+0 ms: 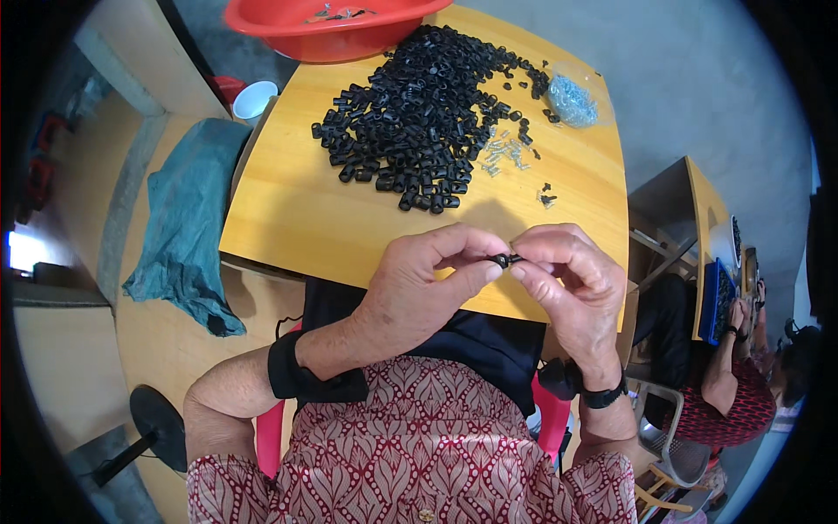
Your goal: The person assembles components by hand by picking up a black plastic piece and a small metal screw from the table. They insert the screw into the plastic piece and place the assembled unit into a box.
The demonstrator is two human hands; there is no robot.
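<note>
Left hand (428,284) and right hand (578,284) are nearly meeting, both pinching a small black part (502,260) above the near side of the yellow table (288,237); loose black pieces (419,113) are lying heaped beyond.

A yellow table (297,218) bears heaped black pieces (419,113).

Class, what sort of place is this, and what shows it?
Probably a small assembly workshop: many black parts heaped on a yellow table, and another person seated at a second table.
</note>
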